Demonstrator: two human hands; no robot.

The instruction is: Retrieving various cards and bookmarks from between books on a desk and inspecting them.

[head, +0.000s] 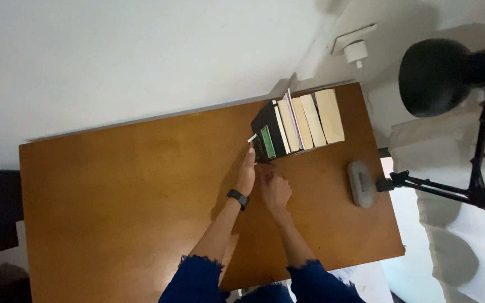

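Observation:
A row of several books (307, 120) stands upright at the far right of a brown wooden desk (130, 196). The end book (267, 127) has a dark cover with a green patch. My left hand (247, 170), with a black watch on the wrist, lies flat with straight fingers against the outer side of that dark book. My right hand (275, 191) rests on the desk just in front of the row, its fingers curled in, close to the dark book's lower edge. I cannot tell whether it touches the book. Both sleeves are dark blue with frayed cuffs.
A grey oblong case (361, 183) lies on the desk to the right of my hands. A black desk lamp (438, 74) on a jointed arm (481, 168) is clamped at the desk's right edge. A white wall plug (355, 51) sits behind the books.

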